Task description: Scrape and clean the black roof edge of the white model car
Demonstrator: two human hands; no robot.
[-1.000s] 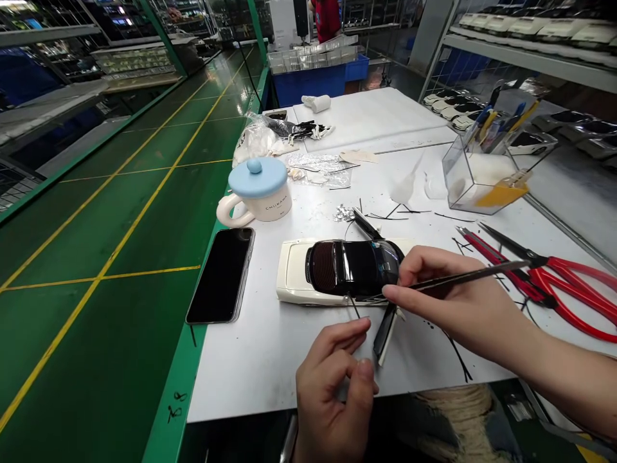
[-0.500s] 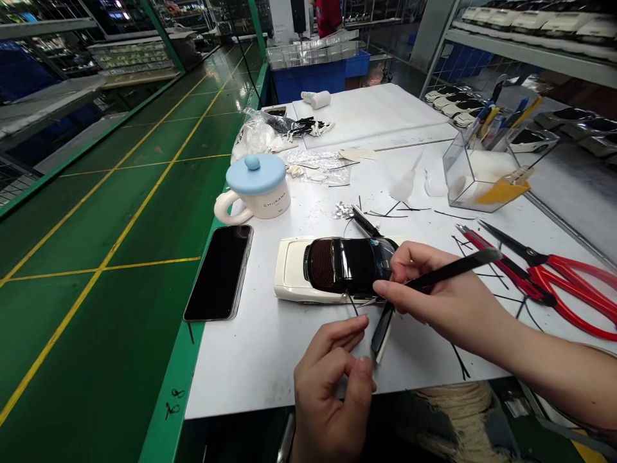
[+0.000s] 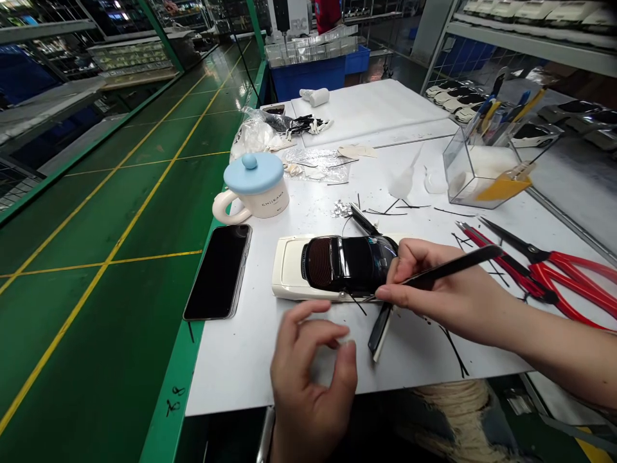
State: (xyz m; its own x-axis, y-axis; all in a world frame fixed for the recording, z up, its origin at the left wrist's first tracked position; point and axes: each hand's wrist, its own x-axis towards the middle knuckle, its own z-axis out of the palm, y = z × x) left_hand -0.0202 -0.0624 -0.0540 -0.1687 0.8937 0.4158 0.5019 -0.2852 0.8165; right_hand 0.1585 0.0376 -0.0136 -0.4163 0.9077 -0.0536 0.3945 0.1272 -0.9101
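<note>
A cream model car (image 3: 289, 267) with a black and dark brown interior lies on the white table, its doors swung out. The near door (image 3: 380, 333) points toward me, the far door (image 3: 364, 220) away. My right hand (image 3: 434, 283) pinches black tweezers (image 3: 453, 267), their tips at the car's near side by the door opening. A thin black strip (image 3: 357, 303) sticks out from that side. My left hand (image 3: 313, 373) is held in front of the car, fingers apart and curved, with nothing in it. The car's right end is partly behind my right hand.
Red-handled scissors (image 3: 554, 263) and a red tool (image 3: 506, 257) lie at right, near scattered black strips. A lidded mug (image 3: 267, 196) and a phone (image 3: 219, 271) stand and lie at left. A clear pen box (image 3: 477, 173) is at the back right.
My left hand has moved left, away from the black strip by the near door, and its fingers have spread. My right hand with the tweezers has hardly moved.
</note>
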